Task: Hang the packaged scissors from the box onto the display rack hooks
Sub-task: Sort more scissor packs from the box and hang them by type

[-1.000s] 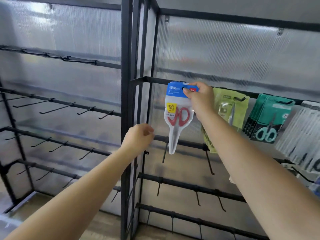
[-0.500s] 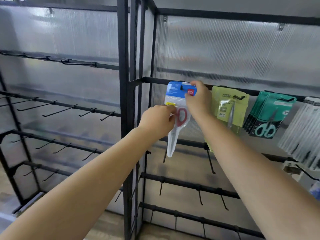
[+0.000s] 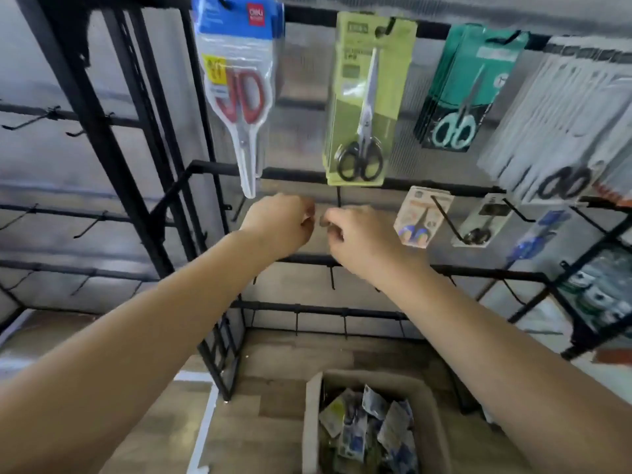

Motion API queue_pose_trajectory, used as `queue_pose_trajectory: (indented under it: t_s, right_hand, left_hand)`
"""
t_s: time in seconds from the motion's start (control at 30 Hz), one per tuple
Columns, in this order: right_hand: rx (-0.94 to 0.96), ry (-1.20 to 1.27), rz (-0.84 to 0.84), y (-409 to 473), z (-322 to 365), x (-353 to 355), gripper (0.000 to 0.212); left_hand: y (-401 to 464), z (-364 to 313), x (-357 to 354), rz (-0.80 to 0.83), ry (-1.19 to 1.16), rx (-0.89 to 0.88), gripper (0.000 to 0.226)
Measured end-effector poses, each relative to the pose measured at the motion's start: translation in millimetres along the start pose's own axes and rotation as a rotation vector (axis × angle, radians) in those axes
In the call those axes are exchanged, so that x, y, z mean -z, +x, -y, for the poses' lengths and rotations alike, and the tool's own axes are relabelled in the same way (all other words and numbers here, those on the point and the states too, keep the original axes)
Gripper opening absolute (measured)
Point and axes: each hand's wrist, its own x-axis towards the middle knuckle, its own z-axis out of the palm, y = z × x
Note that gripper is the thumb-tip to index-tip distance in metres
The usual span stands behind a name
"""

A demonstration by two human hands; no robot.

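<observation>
Your black display rack (image 3: 102,138) fills the upper frame, its crossbars carrying hooks so each pack can hang by the slot in its card and face the shopper. At top centre the red-handled scissors pack (image 3: 239,94) hangs on its hook, blades down, likely the one most recently hung. Just right of it hangs the yellow-green pack (image 3: 366,104) with black-handled scissors, then a stack of teal packs (image 3: 472,90), then white packs (image 3: 564,124) at the upper right edge. One bar lower, at centre right, two smaller packs hang apart on long prongs: an orange-and-blue one (image 3: 422,217) and a pale one (image 3: 484,220).

At bottom centre the cardboard box (image 3: 309,422) sits on the wood floor below the rack, placed where you can reach straight down. It holds a loose jumble of small packs (image 3: 369,425), mostly white and blue with one yellowish; the view is too blurred to count them, so a fair share of the job appears to remain.

Your two arms reach in from the lower corners and meet at mid-frame, in front of the second crossbar. Your left hand (image 3: 280,224) has its fingers curled inward, and your right hand (image 3: 359,241) is curled likewise, fingertips nearly touching the left's. A small dark object (image 3: 323,220) sits between the fingertips, but motion blur hides what it is and whether either hand grips it; I cannot tell.
</observation>
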Motion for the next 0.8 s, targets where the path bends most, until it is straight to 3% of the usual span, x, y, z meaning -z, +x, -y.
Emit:
queue_pose_trajectory:
  t_s: [0.2,0.37,0.57,0.67,0.73,0.8]
  right_hand:
    - [-0.159,0.054,0.238,-69.9,-100.1,-47.5,0.022]
    - [-0.339,0.151,0.369,-144.6,-225.3,-104.7,0.020]
    - [-0.618,0.272,0.543,-238.5,-364.8,-263.9,0.021]
    - [-0.913,0.402,0.668,-301.6,-421.8,-378.2,0.020]
    - [-1.228,0.465,0.696,-351.4,-452.5,-450.9,0.019]
    - [-1.448,0.488,0.708,-393.7,-475.2,-515.9,0.025]
  left_hand:
    - [-10.0,-61.2,-107.4,0.212,-0.035,0.072,0.015]
    - [-15.3,-93.8,-248.0,0.544,0.050,0.170,0.021]
    - [-41.0,-91.3,-470.7,0.744,-0.034,0.349,0.032]
    - [-78.7,-95.2,-599.0,0.719,-0.313,0.625,0.032]
    - [-114.5,-101.7,-683.0,0.630,-0.510,0.847,0.031]
    - [-151.7,-109.2,-756.8,0.611,-0.567,0.997,0.033]
